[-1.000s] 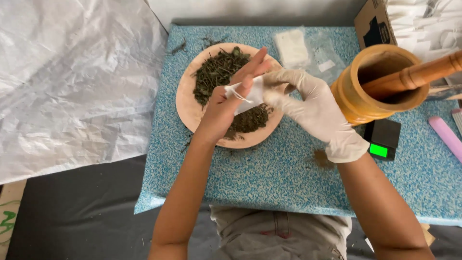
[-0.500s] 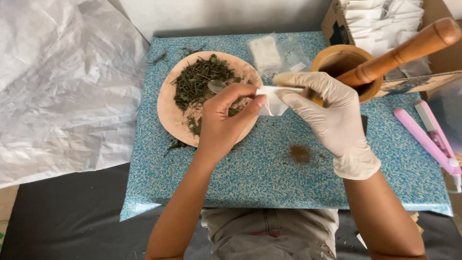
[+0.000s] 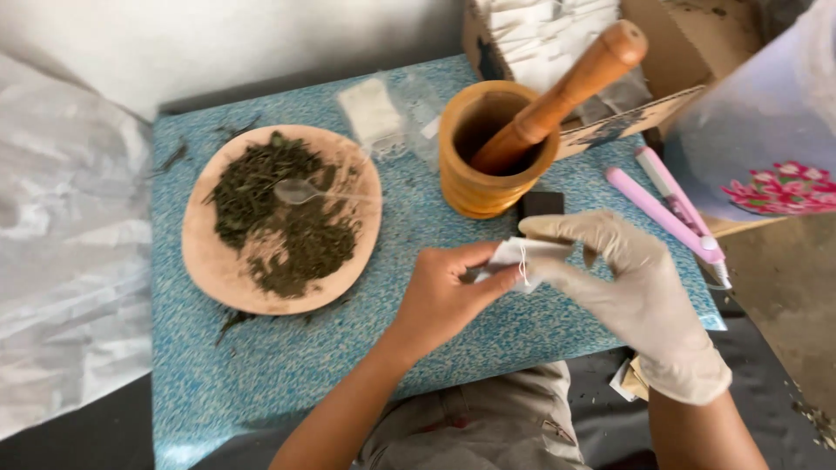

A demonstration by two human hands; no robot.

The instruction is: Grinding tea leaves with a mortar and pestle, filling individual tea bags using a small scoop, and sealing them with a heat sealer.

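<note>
At the far left of the frame lies a crumpled white plastic sheet (image 3: 61,261), running down the edge beside the blue speckled table (image 3: 287,357). On the table's left half sits a round tan plate (image 3: 218,270) heaped with dark dried leaves (image 3: 279,226); a small clear spoon (image 3: 300,191) rests on top of the heap, its bowl toward the left. Just above and right of the plate, near the table's far edge, lies a clear packet of white pads (image 3: 373,111).

Lower centre, the bare left hand (image 3: 440,300) comes up from the bottom edge, thumb and fingers pinched on the left end of a small white paper sachet (image 3: 514,259), which is held above the table's near right part, just below the mortar. A thin string crosses the sachet's face.

Upper centre stands a wooden mortar (image 3: 488,161), with a wooden pestle (image 3: 566,91) leaning out of it toward the upper right. A small black device (image 3: 542,204) shows just beside the mortar's base. Behind them is a cardboard box (image 3: 610,52) stuffed with white packets.

On the right, the gloved right hand (image 3: 623,287) grips the sachet's right end, fingers closed over it, so both hands meet on the sachet. Farther right, a pink clamp-like tool (image 3: 666,213) lies slanted at the table's edge, and a translucent bag with a pink flower print (image 3: 766,148) fills the upper right corner.
</note>
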